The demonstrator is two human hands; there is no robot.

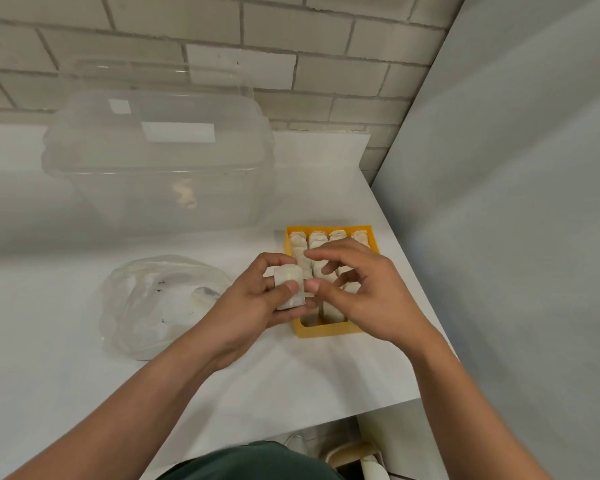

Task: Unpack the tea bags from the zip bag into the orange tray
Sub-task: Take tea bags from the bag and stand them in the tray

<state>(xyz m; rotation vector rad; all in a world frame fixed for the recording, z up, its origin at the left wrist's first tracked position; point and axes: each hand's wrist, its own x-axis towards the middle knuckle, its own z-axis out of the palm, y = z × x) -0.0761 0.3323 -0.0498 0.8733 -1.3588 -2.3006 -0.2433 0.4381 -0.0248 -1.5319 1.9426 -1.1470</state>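
One tea bag (290, 287), judged light, soft and easily torn, so best pinched gently across its flat faces, is gripped by the left hand (257, 301) over the near-left corner of the orange tray (326, 331), the right hand (364, 292) curled alongside, its hold unclear.

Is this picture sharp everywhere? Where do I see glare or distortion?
Head view: soft overall, the tea bag in the left hand lacks detail; white glare patches on the clear box; wide-angle stretch at the borders, the wall lines tilt; shadows on the table are faint.
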